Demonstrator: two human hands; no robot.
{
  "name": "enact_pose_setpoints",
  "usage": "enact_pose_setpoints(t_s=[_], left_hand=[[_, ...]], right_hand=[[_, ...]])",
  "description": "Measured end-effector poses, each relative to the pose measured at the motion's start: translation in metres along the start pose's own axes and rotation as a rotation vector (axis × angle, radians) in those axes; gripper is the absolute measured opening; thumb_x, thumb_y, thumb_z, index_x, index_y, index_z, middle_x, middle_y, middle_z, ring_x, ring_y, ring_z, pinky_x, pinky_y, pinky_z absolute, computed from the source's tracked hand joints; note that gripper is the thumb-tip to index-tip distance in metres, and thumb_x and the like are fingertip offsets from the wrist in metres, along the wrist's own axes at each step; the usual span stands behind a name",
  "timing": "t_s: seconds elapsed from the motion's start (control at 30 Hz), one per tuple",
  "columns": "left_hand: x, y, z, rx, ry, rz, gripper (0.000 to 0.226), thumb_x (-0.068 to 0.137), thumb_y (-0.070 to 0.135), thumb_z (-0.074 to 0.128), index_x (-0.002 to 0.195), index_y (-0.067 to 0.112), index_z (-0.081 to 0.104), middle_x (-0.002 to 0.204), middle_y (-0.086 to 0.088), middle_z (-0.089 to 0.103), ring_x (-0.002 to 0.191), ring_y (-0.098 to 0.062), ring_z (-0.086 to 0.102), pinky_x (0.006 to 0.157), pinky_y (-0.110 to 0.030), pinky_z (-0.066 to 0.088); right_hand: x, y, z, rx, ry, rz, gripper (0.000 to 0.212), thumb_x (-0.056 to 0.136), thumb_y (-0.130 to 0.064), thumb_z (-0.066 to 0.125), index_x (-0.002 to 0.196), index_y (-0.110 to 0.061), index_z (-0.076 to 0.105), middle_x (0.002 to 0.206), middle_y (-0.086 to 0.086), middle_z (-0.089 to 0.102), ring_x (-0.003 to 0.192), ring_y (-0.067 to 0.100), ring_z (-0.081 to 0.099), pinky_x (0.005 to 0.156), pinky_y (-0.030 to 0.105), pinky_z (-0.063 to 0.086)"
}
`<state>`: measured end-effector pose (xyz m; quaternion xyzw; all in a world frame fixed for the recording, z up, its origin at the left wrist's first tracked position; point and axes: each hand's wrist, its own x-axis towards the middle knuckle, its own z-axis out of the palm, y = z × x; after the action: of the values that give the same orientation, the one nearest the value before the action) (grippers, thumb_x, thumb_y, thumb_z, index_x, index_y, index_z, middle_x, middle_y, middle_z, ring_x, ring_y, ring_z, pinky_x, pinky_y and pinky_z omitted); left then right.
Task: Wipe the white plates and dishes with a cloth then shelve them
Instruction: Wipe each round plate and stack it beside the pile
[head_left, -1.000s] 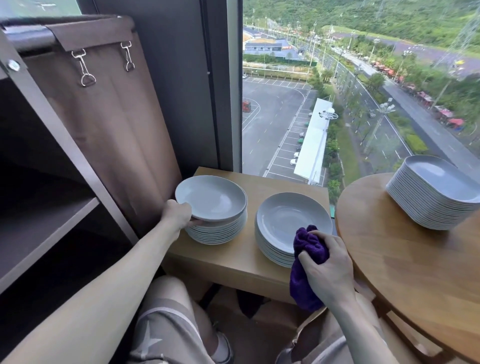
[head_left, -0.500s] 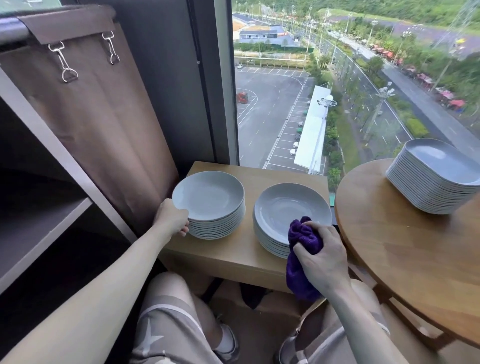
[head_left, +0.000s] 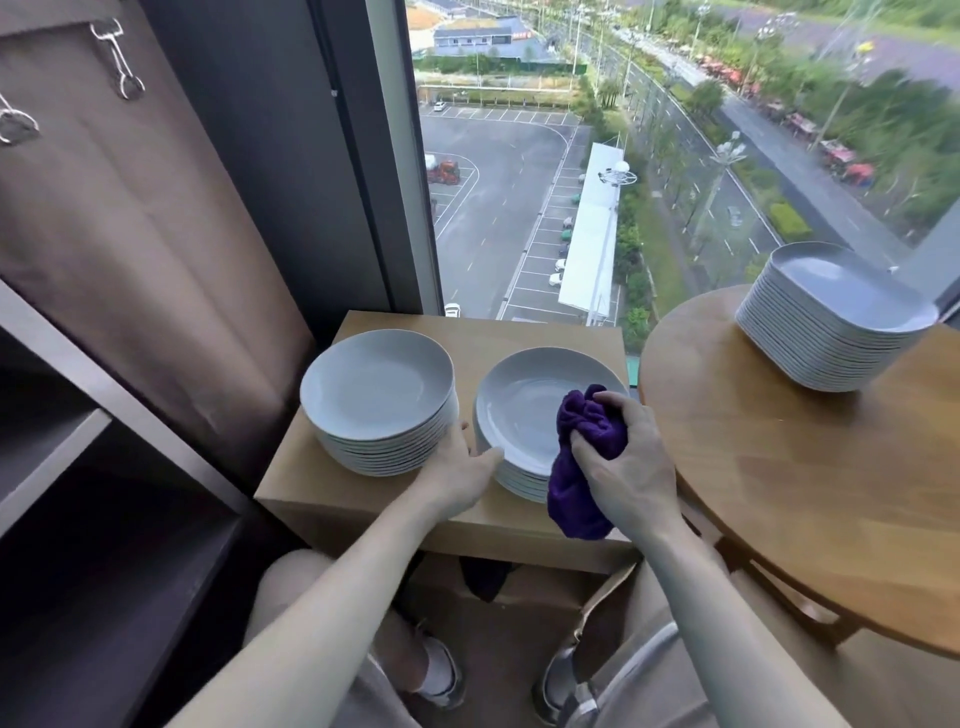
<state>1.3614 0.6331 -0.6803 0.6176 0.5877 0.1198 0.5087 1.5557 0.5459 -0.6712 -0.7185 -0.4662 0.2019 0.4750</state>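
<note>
Purple cloth (head_left: 587, 431), in the head view, is bunched in the right grip (head_left: 628, 467), whose fingers are clamped round it, and is pressed onto the near right part of the top plate of the right plate stack (head_left: 519, 410) on the low wooden worktop (head_left: 545, 332). The left grip (head_left: 462, 478) is laid between this stack and the left plate stack (head_left: 379, 384), thumb against the right stack's rim. Whether anything is clasped cannot be told, the fingers being hidden in the gap.

Wiping is judged barely begun. The rim should be steadied while the cloth is swept round the whole well and lip, lightly, so the stack is not shoved sideways. The shelf (head_left: 47, 452) is seen at the left.
</note>
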Motion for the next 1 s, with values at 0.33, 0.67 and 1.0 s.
enact_pose_setpoints(t_s=[0.33,0.67,1.0], left_hand=[[0.018,-0.014,0.031,-0.368,-0.084,0.051,0.101,0.093,0.034,0.064,0.148,0.070,-0.012,0.158,0.015,0.036,0.132,-0.019,0.051,0.095,-0.052,0.060],[0.028,-0.024,0.032,-0.426,-0.083,0.079,0.093,0.101,0.015,0.061,0.152,0.065,0.001,0.143,0.016,0.053,0.121,-0.012,0.059,0.090,-0.044,0.062],[0.021,-0.023,0.018,-0.448,-0.213,0.078,0.108,0.090,0.027,0.080,0.147,0.072,0.000,0.148,0.029,0.043,0.124,-0.016,0.063,0.097,-0.044,0.060]], right_hand=[[0.062,0.005,0.018,-0.227,-0.100,-0.041,0.043,0.090,-0.033,0.071,0.131,-0.026,0.061,0.128,-0.001,0.051,0.118,0.019,0.052,0.107,0.034,0.042],[0.092,0.007,0.078,-0.442,-0.093,0.058,0.048,0.090,-0.036,0.064,0.136,-0.026,0.054,0.139,0.006,0.046,0.123,0.035,0.044,0.106,0.046,0.034],[0.090,-0.010,0.079,-0.469,-0.615,-0.258,0.051,0.079,-0.028,0.060,0.129,-0.042,0.065,0.146,-0.013,0.049,0.132,0.025,0.040,0.112,0.043,0.032]])
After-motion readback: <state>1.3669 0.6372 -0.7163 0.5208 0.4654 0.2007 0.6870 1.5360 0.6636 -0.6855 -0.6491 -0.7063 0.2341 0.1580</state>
